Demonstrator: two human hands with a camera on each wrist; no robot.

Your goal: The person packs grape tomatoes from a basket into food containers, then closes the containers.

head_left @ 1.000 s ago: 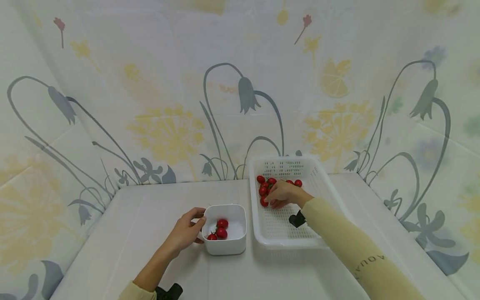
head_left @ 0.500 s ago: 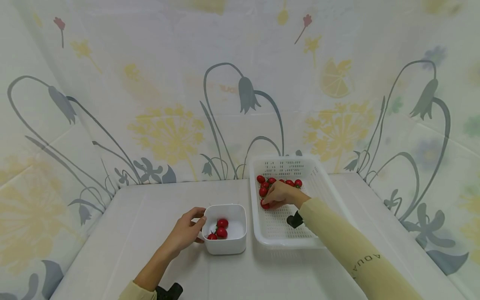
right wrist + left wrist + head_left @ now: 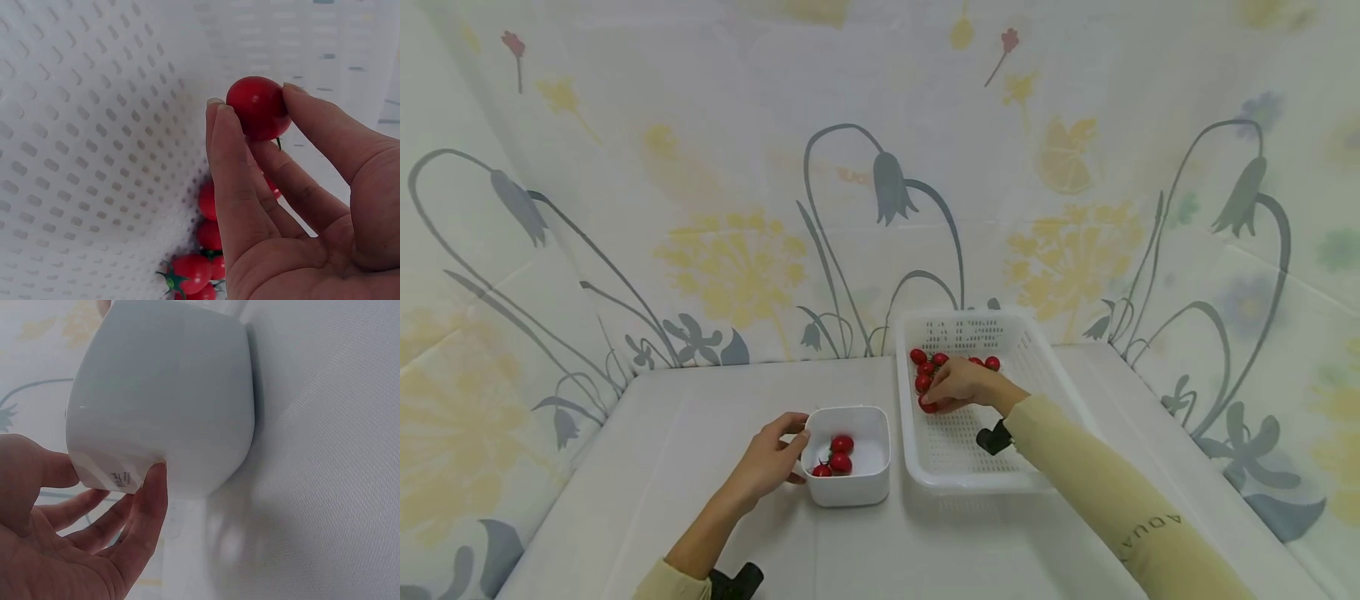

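A cherry tomato (image 3: 256,107) is pinched between the thumb and fingertips of my right hand (image 3: 958,386), over the left side of a white perforated basket (image 3: 977,483). More cherry tomatoes (image 3: 192,273) lie in the basket behind that hand, partly hidden by it. To the left, my left hand (image 3: 770,457) grips the side of a small white square container (image 3: 850,492), thumb at the rim and fingers against the outer wall (image 3: 162,394). Inside this container are a few cherry tomatoes (image 3: 842,444).
Both containers stand on a white-covered table (image 3: 700,417), the small one left of the basket with a narrow gap between them. A flower-printed cloth (image 3: 737,167) hangs behind the table and along its sides.
My right hand has taken the nearest cherry tomato between its fingers and shifted it very slightly towards me. The left hand and the small container have stayed in place.
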